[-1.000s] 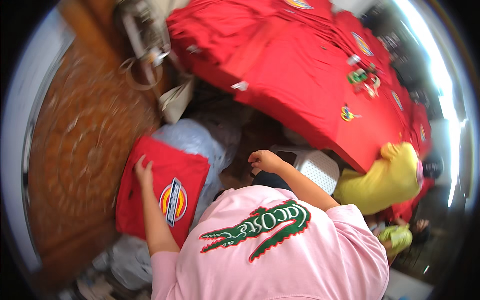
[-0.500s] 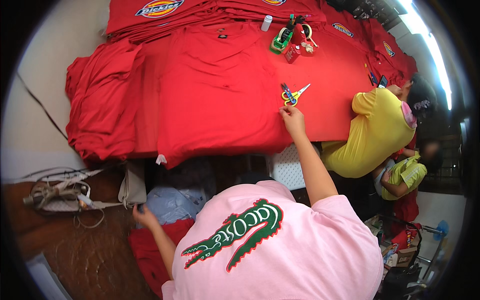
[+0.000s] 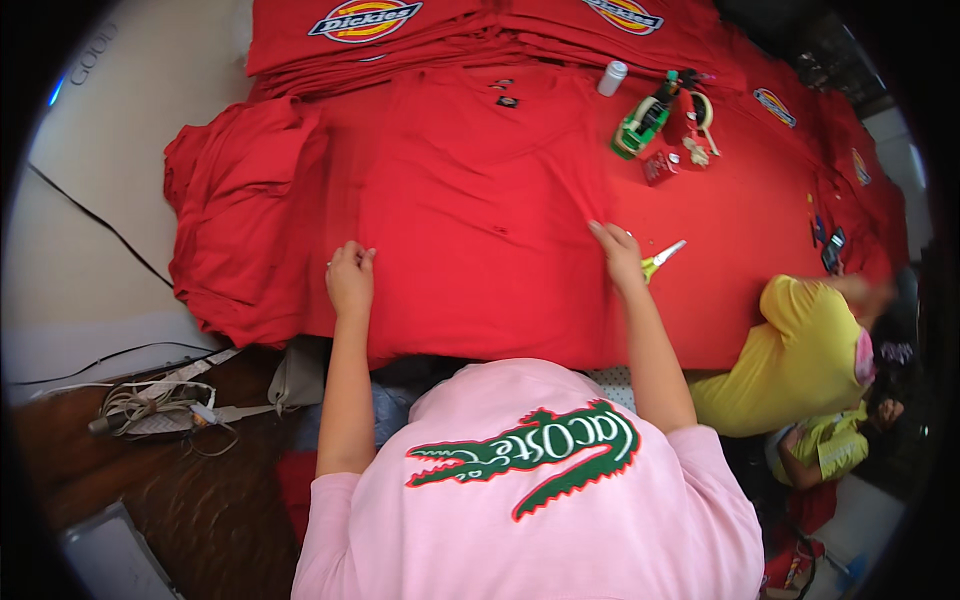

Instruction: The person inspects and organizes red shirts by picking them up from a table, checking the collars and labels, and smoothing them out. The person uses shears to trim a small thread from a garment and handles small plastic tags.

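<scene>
A red T-shirt (image 3: 470,230) lies spread on the red-covered table, neck opening toward the far side and a small dark label inside the collar. My left hand (image 3: 350,284) is closed at its left side edge, fingertips pinched on the fabric. At the opposite side edge, my right hand (image 3: 619,255) also pinches the cloth, which is pulled slightly taut there. Yellow-handled scissors (image 3: 662,258) lie just right of my right hand, their handles partly hidden behind it.
Folded red shirts (image 3: 380,40) are stacked along the far side, and a loose red garment heap (image 3: 240,210) sits at left. A green tape dispenser (image 3: 640,128) and white bottle (image 3: 612,78) stand far right. A person in yellow (image 3: 790,350) sits at right; cables (image 3: 170,405) lie lower left.
My left hand has come up from below the table edge to the shirt's left side. My right hand has shifted from beside the scissors to the shirt's right edge. The view has shifted.
</scene>
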The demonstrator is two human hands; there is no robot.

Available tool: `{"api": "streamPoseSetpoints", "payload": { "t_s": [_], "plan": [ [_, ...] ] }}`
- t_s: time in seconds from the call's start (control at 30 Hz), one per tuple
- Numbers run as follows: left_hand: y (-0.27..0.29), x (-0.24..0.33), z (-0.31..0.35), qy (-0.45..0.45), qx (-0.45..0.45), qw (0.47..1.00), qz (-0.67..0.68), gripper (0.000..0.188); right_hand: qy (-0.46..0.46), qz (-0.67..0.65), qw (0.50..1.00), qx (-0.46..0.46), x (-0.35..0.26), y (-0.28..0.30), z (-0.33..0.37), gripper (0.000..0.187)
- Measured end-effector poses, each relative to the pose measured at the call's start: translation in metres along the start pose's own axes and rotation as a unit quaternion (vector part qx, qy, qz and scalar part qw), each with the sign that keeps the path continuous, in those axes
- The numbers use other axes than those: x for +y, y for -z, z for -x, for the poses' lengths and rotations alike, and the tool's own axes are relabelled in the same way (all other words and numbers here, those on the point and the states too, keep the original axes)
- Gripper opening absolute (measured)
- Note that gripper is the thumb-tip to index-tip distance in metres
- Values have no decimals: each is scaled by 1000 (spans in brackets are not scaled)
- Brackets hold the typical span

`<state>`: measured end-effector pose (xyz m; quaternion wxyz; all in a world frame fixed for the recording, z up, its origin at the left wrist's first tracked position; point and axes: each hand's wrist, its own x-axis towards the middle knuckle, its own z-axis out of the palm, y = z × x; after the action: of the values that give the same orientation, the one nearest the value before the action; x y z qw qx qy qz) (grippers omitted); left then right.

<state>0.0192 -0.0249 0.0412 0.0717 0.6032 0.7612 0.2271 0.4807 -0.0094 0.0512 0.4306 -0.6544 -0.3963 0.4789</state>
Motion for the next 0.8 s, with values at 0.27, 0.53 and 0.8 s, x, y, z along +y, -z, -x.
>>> {"api": "streamPoseSetpoints", "payload": {
  "t_s": [0.27, 0.53, 0.8],
  "plan": [
    [77, -11, 36, -64, -139, 988, 31, 23, -251, 67, 929, -266, 15, 73, 98, 42],
    [54, -16, -7, 85, -289, 944, 136, 21, -148, 105, 983, -39, 5, 57, 53, 26],
    [-66, 96, -143, 154, -261, 768, 563, 37, -33, 156, 968, 195, -36, -1, -107, 29]
  ]
}}
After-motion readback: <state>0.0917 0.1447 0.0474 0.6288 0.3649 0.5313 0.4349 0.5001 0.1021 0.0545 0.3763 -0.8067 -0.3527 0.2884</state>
